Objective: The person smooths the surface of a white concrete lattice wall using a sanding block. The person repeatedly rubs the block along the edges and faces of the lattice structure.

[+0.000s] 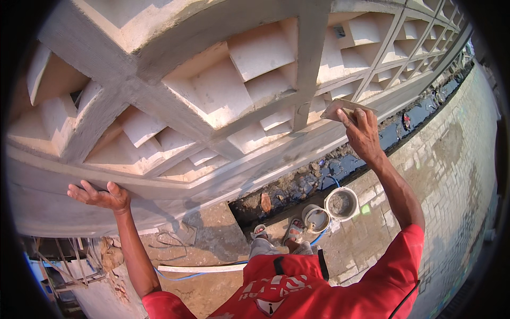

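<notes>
My right hand [362,135] grips a thin flat grey plate, a trowel or scraper [333,109], raised near the lower band of the pale concrete lattice wall [297,64]. At the left, my left hand [101,198] has its fingers apart, palm partly turned up, against or just in front of the wall's lower ledge [58,173]; contact is unclear. It holds nothing visible.
Below are two buckets [341,203] [315,218] with grey contents, a blue hose [319,240], a long pale plank [202,268] and my sandalled feet. A dark, wet drainage channel [382,143] runs along the wall beside a paved walkway [446,186]. Scrap timber [69,260] lies lower left.
</notes>
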### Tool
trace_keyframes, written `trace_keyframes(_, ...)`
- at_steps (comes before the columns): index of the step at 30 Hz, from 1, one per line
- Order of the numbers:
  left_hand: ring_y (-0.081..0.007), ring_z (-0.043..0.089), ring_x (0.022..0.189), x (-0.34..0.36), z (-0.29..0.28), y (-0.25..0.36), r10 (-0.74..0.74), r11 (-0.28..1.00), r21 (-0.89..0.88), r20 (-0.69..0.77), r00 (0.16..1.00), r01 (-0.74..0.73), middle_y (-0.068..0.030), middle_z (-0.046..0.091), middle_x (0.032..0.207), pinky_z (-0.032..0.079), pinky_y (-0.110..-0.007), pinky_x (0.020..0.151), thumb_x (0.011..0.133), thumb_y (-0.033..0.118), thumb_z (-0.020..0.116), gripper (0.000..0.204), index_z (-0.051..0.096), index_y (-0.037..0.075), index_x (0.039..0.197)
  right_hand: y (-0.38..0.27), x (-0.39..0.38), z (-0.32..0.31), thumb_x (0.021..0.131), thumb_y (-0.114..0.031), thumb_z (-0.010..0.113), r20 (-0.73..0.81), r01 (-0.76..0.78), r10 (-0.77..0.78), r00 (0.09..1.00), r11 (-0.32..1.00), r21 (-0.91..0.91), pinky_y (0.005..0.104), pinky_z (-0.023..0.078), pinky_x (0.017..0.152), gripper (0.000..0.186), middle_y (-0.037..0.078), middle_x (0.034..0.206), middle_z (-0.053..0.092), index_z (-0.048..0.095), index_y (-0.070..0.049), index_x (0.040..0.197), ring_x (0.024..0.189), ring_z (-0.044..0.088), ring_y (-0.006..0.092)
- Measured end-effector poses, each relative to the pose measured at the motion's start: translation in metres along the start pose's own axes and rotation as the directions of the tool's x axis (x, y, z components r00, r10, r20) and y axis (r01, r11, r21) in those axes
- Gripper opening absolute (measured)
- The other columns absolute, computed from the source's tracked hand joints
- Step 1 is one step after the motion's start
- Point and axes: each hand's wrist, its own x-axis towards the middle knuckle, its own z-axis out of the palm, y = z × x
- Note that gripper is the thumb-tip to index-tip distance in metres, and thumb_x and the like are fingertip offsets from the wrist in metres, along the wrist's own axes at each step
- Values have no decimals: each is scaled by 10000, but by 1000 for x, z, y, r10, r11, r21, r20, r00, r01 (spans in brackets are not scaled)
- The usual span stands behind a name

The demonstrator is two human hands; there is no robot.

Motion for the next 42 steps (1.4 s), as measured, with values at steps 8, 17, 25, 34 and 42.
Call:
trace_keyframes(8, -430, 143, 1417, -1, -2, -2, 3, 1000, 13, 4, 1000, -3, -206, 193, 1531, 146, -587, 1125, 964, 448, 416, 620, 304, 96, 1461, -100, -8, 12, 733, -6, 633, 104, -402, 403, 909, 787, 468, 418, 443, 708, 734, 156, 881, 449, 408, -85, 1428, 788, 483, 313)
trace_keyframes(17, -431, 129, 1421, -4, 0, -3, -11, 1000, 21, 11, 1000, 11, -202, 172, 1542, 138, -600, 1125, 967, 489, 376, 627, 301, 106, 1459, -159, 32, 22, 789, -47, 601, 67, -552, 718, 692, 468, 690, 406, 459, 784, 651, 196, 958, 510, 402, 15, 1406, 858, 539, 331)
trace_keyframes(25, -428, 128, 1422, -2, -1, -3, -7, 1000, 13, 14, 1000, 7, -205, 171, 1542, 132, -597, 1128, 963, 485, 394, 634, 298, 104, 1460, -186, 54, 43, 800, -75, 608, 141, -515, 830, 540, 192, 836, 397, 461, 816, 654, 186, 973, 523, 395, 32, 1409, 885, 551, 294)
trace_keyframes(34, -432, 144, 1415, -2, -2, -2, -4, 1000, -3, 2, 1000, 4, -208, 202, 1529, 163, -583, 1116, 963, 453, 422, 617, 329, 78, 1445, -215, 37, 32, 797, -64, 603, 286, -567, 738, 611, 156, 809, 315, 463, 875, 647, 161, 1139, 556, 416, 0, 1413, 1004, 566, 209)
trace_keyframes(42, -427, 145, 1417, -1, 0, -2, 7, 1000, -13, -21, 1000, -7, -205, 204, 1530, 169, -583, 1117, 953, 435, 439, 615, 338, 78, 1443, -168, 60, 21, 803, -47, 600, 138, -520, 800, 584, 238, 820, 329, 476, 713, 615, 175, 1017, 554, 437, 15, 1392, 881, 562, 230)
